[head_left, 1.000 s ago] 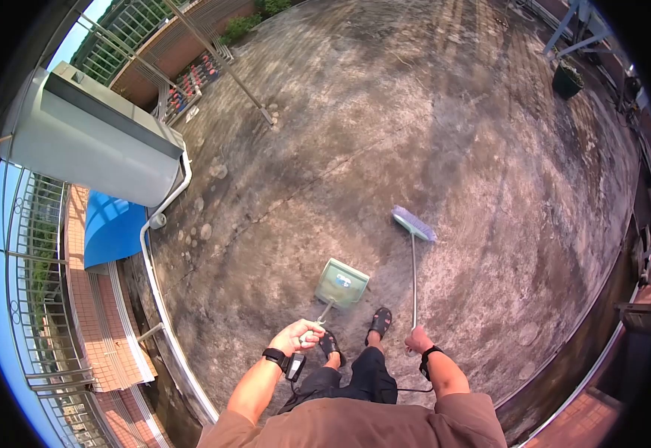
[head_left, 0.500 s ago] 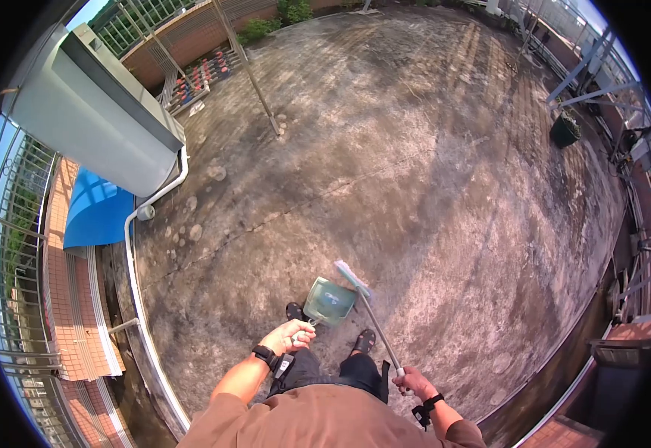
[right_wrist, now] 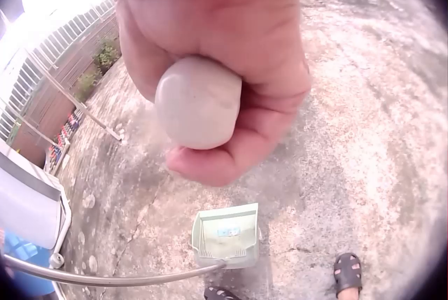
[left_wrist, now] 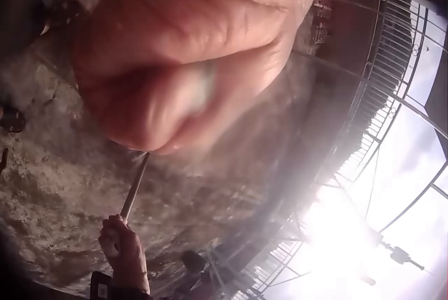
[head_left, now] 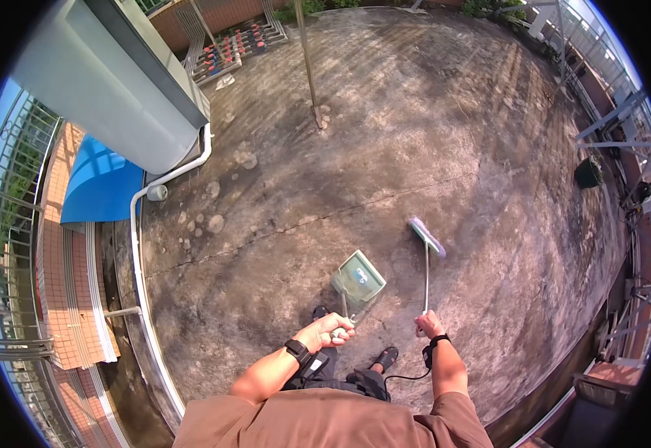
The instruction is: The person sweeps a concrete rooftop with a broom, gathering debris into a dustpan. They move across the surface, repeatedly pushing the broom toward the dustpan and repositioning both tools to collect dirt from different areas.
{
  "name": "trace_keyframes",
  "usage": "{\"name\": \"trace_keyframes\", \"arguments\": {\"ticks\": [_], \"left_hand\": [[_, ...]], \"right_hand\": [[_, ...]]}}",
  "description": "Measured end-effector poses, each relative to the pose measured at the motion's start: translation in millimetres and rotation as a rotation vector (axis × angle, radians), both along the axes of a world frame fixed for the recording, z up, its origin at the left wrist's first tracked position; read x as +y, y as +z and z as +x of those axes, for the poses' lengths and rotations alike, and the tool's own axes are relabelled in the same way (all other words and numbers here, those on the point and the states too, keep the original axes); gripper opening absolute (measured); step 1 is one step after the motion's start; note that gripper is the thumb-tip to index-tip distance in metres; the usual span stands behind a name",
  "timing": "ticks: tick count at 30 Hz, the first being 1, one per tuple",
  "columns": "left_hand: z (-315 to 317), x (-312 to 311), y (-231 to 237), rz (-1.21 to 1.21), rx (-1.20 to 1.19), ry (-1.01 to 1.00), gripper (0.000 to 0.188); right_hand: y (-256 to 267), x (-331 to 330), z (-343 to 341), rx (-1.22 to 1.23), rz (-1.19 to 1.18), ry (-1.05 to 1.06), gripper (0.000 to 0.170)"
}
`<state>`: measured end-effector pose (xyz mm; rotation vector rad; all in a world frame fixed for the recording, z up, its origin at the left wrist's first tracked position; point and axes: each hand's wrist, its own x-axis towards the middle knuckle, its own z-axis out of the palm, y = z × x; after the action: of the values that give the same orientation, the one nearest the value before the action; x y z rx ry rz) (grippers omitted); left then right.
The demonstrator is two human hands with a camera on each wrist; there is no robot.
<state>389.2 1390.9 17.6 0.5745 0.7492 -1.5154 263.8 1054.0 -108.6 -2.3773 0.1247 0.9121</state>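
In the head view my left hand [head_left: 327, 331] grips the handle of a pale green dustpan [head_left: 360, 279], whose pan hangs ahead of my feet. My right hand [head_left: 430, 324] holds the broom's metal pole [head_left: 427, 280]; the broom head [head_left: 427, 237], with light purple bristles, lies out to the right of the dustpan, apart from it. Close up in the right wrist view, my fingers [right_wrist: 269, 121] curl round the pole's pale rounded end [right_wrist: 199, 102]. The left wrist view shows my curled left fingers [left_wrist: 150, 107], blurred.
Stained concrete floor [head_left: 325, 179] surrounds me. At the left stand a large grey tank [head_left: 124, 97], a white pipe [head_left: 142, 284] and a blue sheet [head_left: 103, 183]. A thin metal post [head_left: 307, 63] rises ahead; a dark pot [head_left: 588, 173] sits far right. Sandals [head_left: 387, 358] are on my feet.
The broom head first came in close beside the dustpan, then moved away to the right and forward. Both hands keep their grips. The view has shifted, and my feet have changed position.
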Motion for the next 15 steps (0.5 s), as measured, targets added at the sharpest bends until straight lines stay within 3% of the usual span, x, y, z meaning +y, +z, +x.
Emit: {"name": "trace_keyframes", "arguments": {"ticks": [1, 2, 4, 5, 6, 7, 8, 9, 11, 15], "left_hand": [[6.9, -1.4, -1.8, -0.018, 0.008, 0.007, 0.012], [14.8, -3.2, 2.6, 0.023, -0.025, -0.003, 0.010], [25.0, 2.2, -30.3, -0.041, 0.037, 0.042, 0.008], [30.2, 1.7, -41.8, -0.096, 0.093, 0.080, 0.007], [42.6, -1.2, -29.9, -0.068, 0.111, 0.143, 0.008], [51.5, 0.0, -40.0, -0.100, 0.162, 0.152, 0.008], [62.3, -0.1, -33.1, -0.056, 0.129, 0.139, 0.010], [71.5, 0.1, -25.7, -0.011, 0.095, 0.126, 0.013], [79.9, 4.6, -33.1, -0.031, 0.075, 0.132, 0.014], [95.5, 14.3, -22.0, -0.038, 0.100, 0.157, 0.013]], "right_hand": [[-22.6, 8.7, -7.9, -0.223, -0.346, 0.676, 0.011], [-20.0, 34.4, -14.9, -0.114, -0.416, 0.698, 0.009], [0.1, 64.7, -36.4, -0.044, -0.191, 0.734, 0.003], [17.7, 79.1, -49.7, 0.051, -0.063, 0.627, 0.007], [6.9, 84.6, -76.9, -0.020, -0.031, 0.766, 0.007], [28.9, 93.8, -83.8, 0.060, -0.019, 0.850, 0.005], [46.8, 93.8, -92.6, 0.336, 0.283, 0.432, 0.008], [52.4, 92.5, -111.6, 0.457, 0.384, -0.154, 0.011], [136.7, 100.0, -71.9, 0.546, 0.472, -0.639, 0.012], [165.4, 70.8, -48.6, 0.610, 0.514, -0.910, 0.016]]}}
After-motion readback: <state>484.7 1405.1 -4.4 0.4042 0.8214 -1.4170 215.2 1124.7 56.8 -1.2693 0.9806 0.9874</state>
